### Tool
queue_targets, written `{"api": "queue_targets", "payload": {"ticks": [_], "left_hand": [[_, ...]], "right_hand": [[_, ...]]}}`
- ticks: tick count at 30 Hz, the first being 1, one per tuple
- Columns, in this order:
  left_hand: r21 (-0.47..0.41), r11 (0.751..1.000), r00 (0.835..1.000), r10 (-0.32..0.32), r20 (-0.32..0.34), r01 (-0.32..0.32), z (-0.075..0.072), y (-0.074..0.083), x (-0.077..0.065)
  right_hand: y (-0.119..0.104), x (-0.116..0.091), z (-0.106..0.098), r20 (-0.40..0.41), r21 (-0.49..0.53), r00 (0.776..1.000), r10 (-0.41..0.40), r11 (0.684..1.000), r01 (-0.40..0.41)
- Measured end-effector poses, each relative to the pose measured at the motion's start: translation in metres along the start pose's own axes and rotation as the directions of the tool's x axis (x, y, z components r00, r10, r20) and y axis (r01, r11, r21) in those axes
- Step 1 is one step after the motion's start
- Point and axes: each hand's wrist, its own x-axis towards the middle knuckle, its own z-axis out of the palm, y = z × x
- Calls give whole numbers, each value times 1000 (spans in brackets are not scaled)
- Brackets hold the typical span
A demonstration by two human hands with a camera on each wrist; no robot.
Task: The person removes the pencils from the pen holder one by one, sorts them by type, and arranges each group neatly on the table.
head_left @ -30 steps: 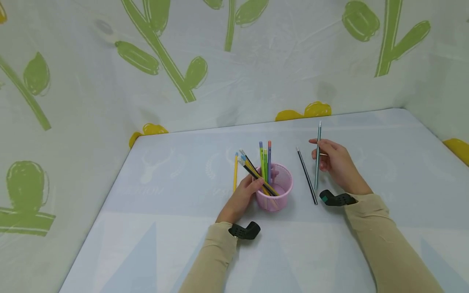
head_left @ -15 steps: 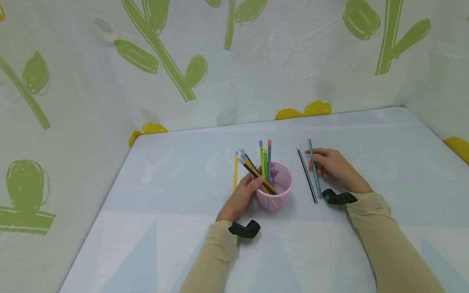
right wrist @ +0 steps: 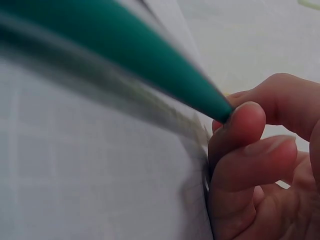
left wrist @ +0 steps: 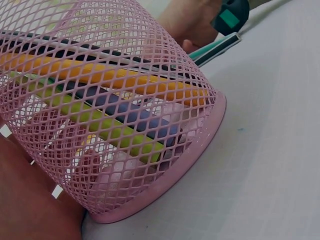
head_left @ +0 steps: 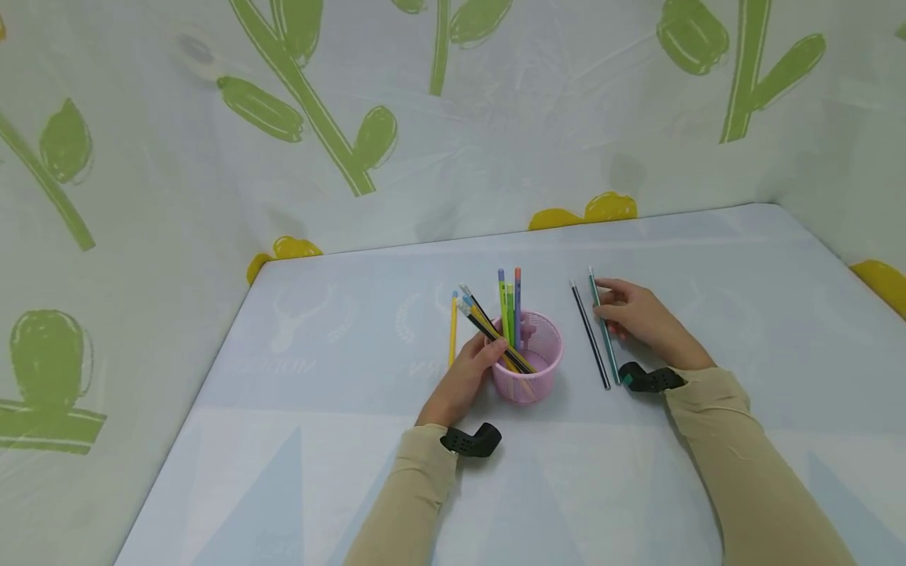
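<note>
My left hand [head_left: 460, 381] holds a pink mesh pencil cup [head_left: 527, 388] from its left side, thumb at the rim. Several pencils stand in the cup: black and yellow ones lean left under the thumb, and green [head_left: 510, 306] and purple [head_left: 518, 299] ones stand more upright. In the left wrist view their lower ends show through the mesh [left wrist: 125, 125]. My right hand [head_left: 644, 318] pinches a teal pencil [head_left: 607, 338] close to the tabletop; the right wrist view shows the teal shaft [right wrist: 150, 60] meeting the fingertips. Just left of it lies a black pencil [head_left: 589, 332], nearly parallel.
A yellow pencil [head_left: 453, 330] lies left of the cup, partly hidden by my left hand. The pale, patterned table [head_left: 354, 472] meets walls covered in leaf-printed cloth [head_left: 495, 149] at the back and sides. Black camera bands [head_left: 470, 442] sit on both wrists.
My right hand has brought the teal pencil down and left, from raised and nearly upright in view to slanted beside the black pencil. The left hand and the cup stay in place.
</note>
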Motion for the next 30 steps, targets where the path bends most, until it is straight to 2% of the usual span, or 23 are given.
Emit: {"api": "queue_targets", "payload": {"ticks": [1, 7, 12, 17, 19, 23, 27, 30], "left_hand": [[9, 1000, 1000, -12, -10, 12, 0, 2, -1], [11, 1000, 1000, 10, 17, -10, 2, 15, -7], [-3, 1000, 1000, -1, 11, 1, 0, 8, -3], [38, 995, 994, -90, -68, 92, -2, 1, 0], [48, 991, 989, -119, -82, 124, -1, 1, 0], [49, 989, 987, -138, -79, 142, -1, 3, -1], [49, 990, 989, -132, -62, 135, -1, 8, -2], [39, 996, 996, -85, -33, 86, 0, 10, -3]], "right_hand": [[0, 0, 0, 0, -5, 1000, 1, 1000, -1], [-4, 0, 1, 11, 2, 1000, 2, 1000, -2], [-7, -2, 1, 12, 2, 1000, 7, 1000, -7], [-8, -2, 2, 10, -5, 1000, 24, 1000, -24], [-8, -2, 2, 9, -6, 1000, 18, 1000, -18], [-8, -2, 1, 0, 6, 1000, 8, 1000, -8], [-7, -3, 1, -11, 3, 1000, 22, 1000, -22], [-5, -3, 1, -44, -15, 998, 42, 999, -42]]}}
